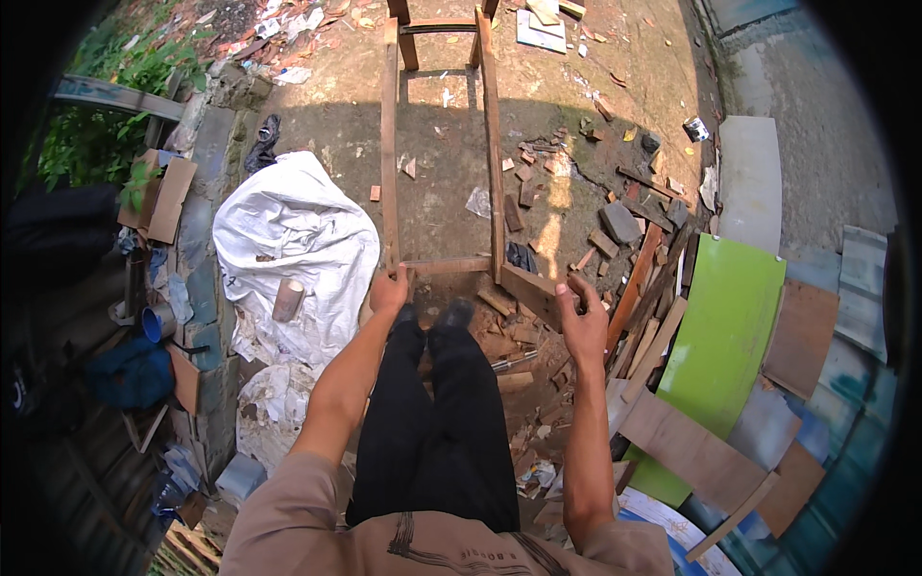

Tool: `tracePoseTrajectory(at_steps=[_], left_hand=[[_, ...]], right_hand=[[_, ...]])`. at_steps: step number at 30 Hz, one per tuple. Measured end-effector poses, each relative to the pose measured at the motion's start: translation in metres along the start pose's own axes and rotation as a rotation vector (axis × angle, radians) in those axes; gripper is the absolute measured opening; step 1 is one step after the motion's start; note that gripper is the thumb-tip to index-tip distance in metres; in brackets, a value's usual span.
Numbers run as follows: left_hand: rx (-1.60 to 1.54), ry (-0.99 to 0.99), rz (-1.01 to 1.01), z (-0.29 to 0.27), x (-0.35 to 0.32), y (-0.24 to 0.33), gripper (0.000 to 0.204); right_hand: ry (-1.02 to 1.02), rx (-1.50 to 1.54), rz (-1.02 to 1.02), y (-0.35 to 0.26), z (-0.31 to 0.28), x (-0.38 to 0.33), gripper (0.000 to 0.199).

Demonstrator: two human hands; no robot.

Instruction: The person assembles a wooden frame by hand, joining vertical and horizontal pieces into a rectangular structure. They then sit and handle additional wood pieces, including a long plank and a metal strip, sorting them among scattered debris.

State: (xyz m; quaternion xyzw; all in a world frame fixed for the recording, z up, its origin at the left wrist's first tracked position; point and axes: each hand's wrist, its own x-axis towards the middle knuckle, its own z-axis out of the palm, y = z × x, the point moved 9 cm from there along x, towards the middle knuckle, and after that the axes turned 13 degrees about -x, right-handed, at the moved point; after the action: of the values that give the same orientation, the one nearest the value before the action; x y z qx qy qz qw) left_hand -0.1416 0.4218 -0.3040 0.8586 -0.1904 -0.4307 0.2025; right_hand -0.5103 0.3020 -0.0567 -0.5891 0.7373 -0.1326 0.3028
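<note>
A long wooden frame (389, 144) of two rails joined by crosspieces stretches away from me over the dirt ground, its far end resting on short legs. My left hand (389, 291) grips the near end of the left rail, by the near crosspiece (447, 265). My right hand (582, 324) holds the near end of a short flat board (528, 291) that sticks out from the right rail (492, 144). My legs in black trousers stand between my arms, just behind the frame.
A white sack (298, 240) with a short wooden cylinder (287, 300) lies on the left beside a low stone wall. Wood offcuts and scraps litter the ground right of the frame. A green panel (730, 326) and brown boards lean at right.
</note>
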Motion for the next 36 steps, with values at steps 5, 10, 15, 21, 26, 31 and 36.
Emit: tracePoseTrajectory(at_steps=[5, 10, 15, 21, 26, 31, 36], left_hand=[[0.014, 0.126, -0.066, 0.004, 0.013, 0.003, 0.057], [0.047, 0.199, -0.011, -0.007, 0.004, 0.026, 0.051], [0.088, 0.167, -0.005, -0.003, 0.010, 0.021, 0.046], [0.108, 0.170, 0.026, -0.001, 0.012, 0.025, 0.044], [0.126, 0.133, 0.008, -0.004, 0.007, 0.036, 0.042], [0.126, 0.016, -0.109, 0.005, 0.010, 0.019, 0.041], [-0.103, -0.105, -0.124, 0.005, 0.068, 0.010, 0.053]], right_hand=[[0.035, -0.203, 0.041, -0.004, 0.021, 0.012, 0.033], [0.135, -0.211, 0.039, -0.020, 0.015, 0.009, 0.026], [0.173, -0.258, -0.010, -0.020, 0.018, 0.010, 0.023], [0.164, -0.221, 0.041, -0.016, 0.018, 0.008, 0.023], [0.156, -0.274, 0.066, -0.021, 0.016, 0.012, 0.023], [0.047, -0.492, 0.141, -0.019, 0.017, 0.014, 0.025], [0.148, -0.597, -0.018, -0.088, 0.053, 0.037, 0.033]])
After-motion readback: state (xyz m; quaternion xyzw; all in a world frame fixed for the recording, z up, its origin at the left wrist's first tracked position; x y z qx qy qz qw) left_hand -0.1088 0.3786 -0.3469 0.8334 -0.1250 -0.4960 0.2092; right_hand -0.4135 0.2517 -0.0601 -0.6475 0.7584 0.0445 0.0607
